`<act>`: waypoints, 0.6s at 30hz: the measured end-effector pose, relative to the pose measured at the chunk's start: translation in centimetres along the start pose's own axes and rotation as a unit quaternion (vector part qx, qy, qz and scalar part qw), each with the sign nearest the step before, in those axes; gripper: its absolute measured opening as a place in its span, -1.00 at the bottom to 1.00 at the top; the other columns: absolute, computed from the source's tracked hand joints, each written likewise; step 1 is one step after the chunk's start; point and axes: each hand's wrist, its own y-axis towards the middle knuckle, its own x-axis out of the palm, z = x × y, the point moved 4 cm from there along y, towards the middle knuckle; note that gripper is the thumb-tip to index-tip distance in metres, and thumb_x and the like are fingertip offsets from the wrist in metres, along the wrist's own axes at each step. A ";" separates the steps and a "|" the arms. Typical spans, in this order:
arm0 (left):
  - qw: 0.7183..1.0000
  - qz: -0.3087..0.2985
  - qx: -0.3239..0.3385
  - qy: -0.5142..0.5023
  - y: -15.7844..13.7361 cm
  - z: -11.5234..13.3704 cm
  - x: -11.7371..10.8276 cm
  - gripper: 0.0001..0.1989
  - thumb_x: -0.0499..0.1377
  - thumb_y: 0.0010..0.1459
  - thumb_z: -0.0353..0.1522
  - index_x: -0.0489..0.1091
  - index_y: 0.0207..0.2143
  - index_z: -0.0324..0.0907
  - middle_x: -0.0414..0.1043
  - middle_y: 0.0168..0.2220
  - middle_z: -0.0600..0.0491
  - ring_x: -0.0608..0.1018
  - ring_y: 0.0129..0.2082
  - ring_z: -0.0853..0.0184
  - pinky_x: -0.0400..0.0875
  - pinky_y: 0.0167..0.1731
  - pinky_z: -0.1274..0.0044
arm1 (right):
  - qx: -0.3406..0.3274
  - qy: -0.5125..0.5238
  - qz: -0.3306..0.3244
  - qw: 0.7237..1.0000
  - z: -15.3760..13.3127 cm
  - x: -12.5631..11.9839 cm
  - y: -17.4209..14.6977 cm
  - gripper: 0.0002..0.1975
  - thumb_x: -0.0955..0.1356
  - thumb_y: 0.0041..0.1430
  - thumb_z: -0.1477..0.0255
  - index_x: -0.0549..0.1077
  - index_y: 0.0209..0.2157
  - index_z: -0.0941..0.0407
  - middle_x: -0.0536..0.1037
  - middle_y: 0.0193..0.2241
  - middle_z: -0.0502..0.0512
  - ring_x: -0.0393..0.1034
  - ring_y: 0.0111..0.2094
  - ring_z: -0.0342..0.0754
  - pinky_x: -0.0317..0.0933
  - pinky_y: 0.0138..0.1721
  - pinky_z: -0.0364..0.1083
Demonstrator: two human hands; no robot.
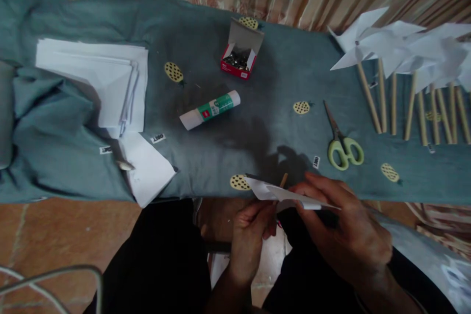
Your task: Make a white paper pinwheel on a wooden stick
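Observation:
A white paper pinwheel [283, 193] is held edge-on above my lap, at the near edge of the cloth. The tip of its wooden stick [284, 179] pokes up behind the paper. My left hand [251, 228] is closed on the pinwheel from below, its fingers pinched near the middle. With fingers curved around the paper's right side, my right hand [336, 223] grips a blade. What lies between the left fingertips is partly hidden. Green-handled scissors [341, 144] lie on the cloth just beyond my right hand.
Finished-looking pinwheels [401, 51] on sticks lie in a row at the right. An open box of pins [239, 59] and a glue stick [211, 109] sit mid-cloth. Stacked paper [91, 61] and a folded sheet [147, 167] are at the left, beside bunched cloth [47, 122].

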 end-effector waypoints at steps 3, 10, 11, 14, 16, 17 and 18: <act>1.000 0.011 -0.013 0.006 0.0 0.1 -0.1 -0.77 0.32 -0.05 -0.22 0.57 -0.47 -0.22 0.21 -0.70 0.16 0.17 -0.66 0.54 0.01 -0.60 0.59 | -0.001 -0.030 0.002 1.000 0.2 0.1 -0.3 -0.38 0.40 0.14 0.49 0.21 0.22 0.02 0.64 -0.27 0.02 0.57 -0.29 -0.02 0.42 -0.32 -0.11; 0.999 0.024 -0.022 0.006 0.0 0.3 -0.2 -0.72 0.33 -0.10 -0.23 0.44 -0.68 -0.22 0.14 -0.75 0.18 0.13 -0.70 0.56 -0.05 -0.63 0.57 | 0.006 -0.067 -0.006 0.998 0.4 0.4 -0.5 -0.40 0.40 0.14 0.49 0.23 0.21 0.03 0.64 -0.25 0.03 0.57 -0.29 -0.01 0.41 -0.36 -0.10; 0.999 0.025 -0.022 0.004 0.0 0.3 -0.2 -0.72 0.33 -0.10 -0.23 0.44 -0.68 -0.22 0.15 -0.75 0.18 0.13 -0.70 0.55 -0.06 -0.63 0.57 | 0.008 -0.066 -0.007 0.998 0.4 0.4 -0.4 -0.39 0.40 0.14 0.50 0.23 0.21 0.03 0.64 -0.25 0.03 0.57 -0.29 -0.01 0.41 -0.36 -0.10; 0.999 0.024 -0.026 0.005 0.1 0.3 -0.2 -0.72 0.33 -0.10 -0.22 0.44 -0.68 -0.21 0.15 -0.75 0.18 0.13 -0.70 0.55 -0.07 -0.63 0.57 | 0.010 -0.067 -0.002 0.998 0.4 0.3 -0.3 -0.38 0.40 0.13 0.52 0.22 0.22 0.02 0.65 -0.26 0.02 0.57 -0.30 -0.01 0.42 -0.36 -0.10; 0.999 0.023 -0.028 0.012 0.0 0.3 -0.2 -0.70 0.32 -0.10 -0.21 0.42 -0.70 -0.21 0.14 -0.76 0.18 0.13 -0.70 0.55 -0.07 -0.62 0.56 | 0.008 -0.074 -0.002 0.997 0.4 0.3 -0.3 -0.37 0.41 0.13 0.52 0.22 0.22 0.02 0.64 -0.24 0.02 0.57 -0.28 0.00 0.42 -0.35 -0.09; 0.999 0.021 -0.027 0.017 0.0 0.3 -0.2 -0.69 0.32 -0.09 -0.21 0.41 -0.71 -0.20 0.13 -0.76 0.18 0.12 -0.70 0.54 -0.07 -0.62 0.56 | 0.007 -0.077 -0.001 0.997 0.4 0.3 -0.3 -0.37 0.41 0.12 0.52 0.23 0.22 0.02 0.64 -0.24 0.03 0.57 -0.28 0.00 0.42 -0.34 -0.09; 0.999 0.021 -0.026 0.022 0.0 0.4 -0.2 -0.68 0.31 -0.08 -0.21 0.41 -0.72 -0.20 0.13 -0.76 0.18 0.12 -0.70 0.54 -0.08 -0.62 0.55 | 0.006 -0.078 -0.004 0.997 0.4 0.3 -0.4 -0.36 0.41 0.12 0.52 0.23 0.22 0.02 0.64 -0.23 0.03 0.57 -0.28 0.00 0.42 -0.35 -0.10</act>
